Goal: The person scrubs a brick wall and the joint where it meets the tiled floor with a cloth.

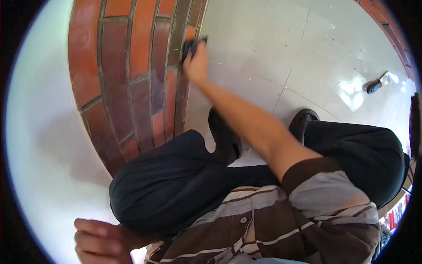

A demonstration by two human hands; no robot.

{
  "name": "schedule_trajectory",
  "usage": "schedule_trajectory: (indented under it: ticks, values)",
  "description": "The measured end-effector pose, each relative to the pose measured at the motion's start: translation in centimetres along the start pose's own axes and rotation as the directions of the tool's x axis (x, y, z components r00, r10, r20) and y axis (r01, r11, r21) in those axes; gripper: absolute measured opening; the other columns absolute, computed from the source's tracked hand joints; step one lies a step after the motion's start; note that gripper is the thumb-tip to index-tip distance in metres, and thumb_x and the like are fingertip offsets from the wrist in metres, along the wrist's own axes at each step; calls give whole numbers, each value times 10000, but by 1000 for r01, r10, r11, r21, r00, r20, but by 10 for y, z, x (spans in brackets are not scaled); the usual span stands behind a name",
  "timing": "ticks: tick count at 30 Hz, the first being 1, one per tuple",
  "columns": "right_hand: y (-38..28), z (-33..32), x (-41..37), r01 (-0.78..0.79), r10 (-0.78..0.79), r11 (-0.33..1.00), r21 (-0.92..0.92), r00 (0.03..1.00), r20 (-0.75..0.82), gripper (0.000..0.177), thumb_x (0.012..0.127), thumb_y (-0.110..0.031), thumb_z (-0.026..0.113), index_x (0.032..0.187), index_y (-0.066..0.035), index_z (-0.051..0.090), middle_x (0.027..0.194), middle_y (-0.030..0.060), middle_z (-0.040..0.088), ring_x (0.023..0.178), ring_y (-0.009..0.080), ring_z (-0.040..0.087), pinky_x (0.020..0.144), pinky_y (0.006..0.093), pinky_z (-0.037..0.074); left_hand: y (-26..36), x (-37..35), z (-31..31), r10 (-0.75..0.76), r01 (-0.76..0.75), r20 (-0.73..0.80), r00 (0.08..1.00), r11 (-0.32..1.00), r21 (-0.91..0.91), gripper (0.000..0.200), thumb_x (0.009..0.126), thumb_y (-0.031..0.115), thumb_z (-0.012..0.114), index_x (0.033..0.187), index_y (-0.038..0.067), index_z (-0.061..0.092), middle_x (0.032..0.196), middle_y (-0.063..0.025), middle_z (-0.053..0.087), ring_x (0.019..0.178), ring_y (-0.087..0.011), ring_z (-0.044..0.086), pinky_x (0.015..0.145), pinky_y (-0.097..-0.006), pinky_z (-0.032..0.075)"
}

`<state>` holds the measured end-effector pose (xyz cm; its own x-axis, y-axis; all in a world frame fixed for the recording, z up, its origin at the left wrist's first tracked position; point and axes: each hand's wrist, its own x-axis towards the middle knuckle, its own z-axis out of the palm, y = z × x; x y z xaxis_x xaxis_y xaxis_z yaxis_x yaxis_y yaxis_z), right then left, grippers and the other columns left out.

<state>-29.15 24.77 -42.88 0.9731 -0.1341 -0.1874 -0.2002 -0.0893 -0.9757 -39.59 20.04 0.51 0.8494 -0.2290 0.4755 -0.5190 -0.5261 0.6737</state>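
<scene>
Item 1, far left: white plastered wall (39, 132), plain, meeting the brickwork.

Item 2, lower left: left hand (99, 242), low beside the bent knee. Its fingers are curled into a loose fist, knuckles outward. Whether anything lies inside cannot be told.

Item 3: brick column (132, 75), red and brown bricks with grey joints, some faces darker than others.

Item 4, centre, below: dark trousers (167, 193) on a crouched person, knees drawn up, with a striped brown and grey shirt (272, 220) beneath them.

Item 5, centre, above: right hand (196, 66), arm stretched out bare from a short sleeve. The fingers are closed round a dark pad (193, 45). The pad is pressed to the right-hand edge of the brick column, just where brick meets floor.

Item 6: two dark shoes (224, 136), flat on the floor, either side of the outstretched arm.

Item 7: pale tiled floor (272, 48), scuffed and flecked with thin joint lines.

Item 8, far right: small hand tool (378, 84) with a dark handle and a bright blade, lying on the floor in a patch of glare, well apart from both hands.
</scene>
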Motion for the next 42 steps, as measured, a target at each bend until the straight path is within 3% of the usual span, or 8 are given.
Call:
schedule_trajectory:
  ticks: [1, 5, 13, 15, 20, 24, 34, 42]
  values:
    - [-12, -7, -43, -46, 45, 998, 52, 999, 11, 353, 830, 5, 523, 1168, 47, 429, 1101, 304, 498, 1050, 494, 482, 921, 517, 406, 12, -20, -11, -183, 151, 112, 977, 957, 246, 320, 900, 254, 504, 1155, 122, 644, 818, 1, 629, 734, -175, 469, 822, -416, 316]
    - [29, -14, -193, -279, 261, 960, -6, 888, 379, 338, 807, 9, 537, 1136, 43, 463, 1089, 292, 508, 1047, 481, 490, 920, 520, 399, -9, -6, 13, -258, 181, 187, 948, 919, 349, 326, 975, 169, 403, 1242, 108, 579, 719, -13, 585, 538, -159, 493, 615, -375, 365]
    - [-5, -9, 58, 72, -63, 995, 66, 990, -123, 254, 762, 8, 564, 1016, 5, 576, 959, 228, 557, 946, 434, 538, 838, 504, 442, 0, -33, -17, -331, 268, 166, 929, 910, 315, 340, 978, 146, 389, 1261, 87, 567, 730, -42, 589, 584, -164, 506, 642, -380, 365]
    - [-16, -11, 102, -76, 76, 995, 62, 997, -4, 303, 763, 9, 569, 1065, 23, 550, 1008, 259, 549, 989, 453, 527, 875, 511, 436, 4, -44, -23, -291, 238, 113, 950, 910, 341, 345, 977, 141, 393, 1271, 82, 563, 725, -47, 589, 590, -165, 509, 650, -380, 364]
    - [20, 14, -69, 19, -24, 998, -53, 996, -84, 413, 815, 6, 527, 1215, 50, 431, 1223, 342, 429, 1164, 523, 418, 1026, 529, 342, -5, -50, -26, -239, 190, 121, 964, 928, 321, 345, 986, 151, 386, 1276, 72, 555, 721, -48, 583, 586, -163, 505, 651, -373, 362]
    - [23, 2, -167, -260, 255, 965, 13, 953, 162, 359, 797, 18, 535, 1150, 30, 472, 1145, 309, 473, 1097, 497, 462, 975, 513, 379, -14, -45, -19, -198, 153, 143, 970, 949, 277, 336, 984, 142, 390, 1268, 61, 551, 715, -49, 576, 576, -161, 497, 642, -368, 361]
    - [-28, -10, 137, -28, 47, 983, 180, 994, -99, 334, 873, -193, 645, 1079, 24, 498, 1003, 280, 627, 953, 463, 598, 813, 496, 472, -1, -73, -35, -210, 166, 73, 975, 904, 395, 335, 978, 127, 389, 1260, 37, 545, 717, -60, 576, 585, -165, 506, 647, -389, 360]
    - [9, -11, -158, 134, -168, 980, 149, 954, 247, 342, 935, -64, 518, 1240, 51, 416, 1140, 289, 426, 1099, 443, 448, 998, 471, 353, -7, -57, -35, -251, 175, 200, 947, 926, 334, 349, 971, 136, 393, 1270, 30, 537, 723, -66, 584, 549, -160, 493, 618, -381, 349]
